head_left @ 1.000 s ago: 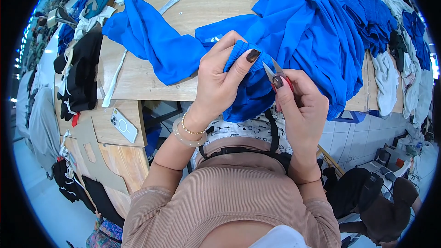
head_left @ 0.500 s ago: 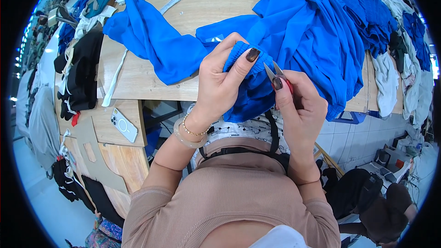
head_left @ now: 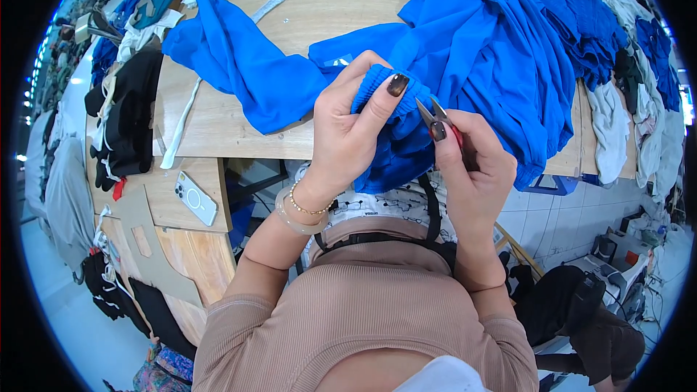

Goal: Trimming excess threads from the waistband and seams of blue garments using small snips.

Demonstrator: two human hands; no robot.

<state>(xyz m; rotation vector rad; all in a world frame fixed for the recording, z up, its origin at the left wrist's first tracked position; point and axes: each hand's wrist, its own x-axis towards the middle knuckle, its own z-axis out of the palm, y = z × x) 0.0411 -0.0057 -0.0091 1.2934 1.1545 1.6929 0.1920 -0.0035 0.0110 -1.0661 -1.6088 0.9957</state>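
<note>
A blue garment (head_left: pixel 479 65) lies spread over the table and hangs past its near edge. My left hand (head_left: pixel 352 112) pinches its gathered, elastic-looking edge between thumb and fingers, holding it up over the table's front. My right hand (head_left: pixel 475 156) is closed around small red-handled thread snips (head_left: pixel 433 111), whose two pointed blades stand apart. The blade tips are right beside the gathered edge; whether they touch a thread is too small to tell. Part of the snips' handle is hidden by my fingers.
On the wooden table (head_left: pixel 239 134) lie a white strip (head_left: pixel 181 123) and more blue cloth. A phone (head_left: pixel 196 197) and a grey card template (head_left: pixel 156 247) rest on the lower surface at left, near black fabric (head_left: pixel 127 112). At lower right sits another person (head_left: pixel 602 341).
My hands and the snips have barely moved. The person at lower right has shifted an arm downward.
</note>
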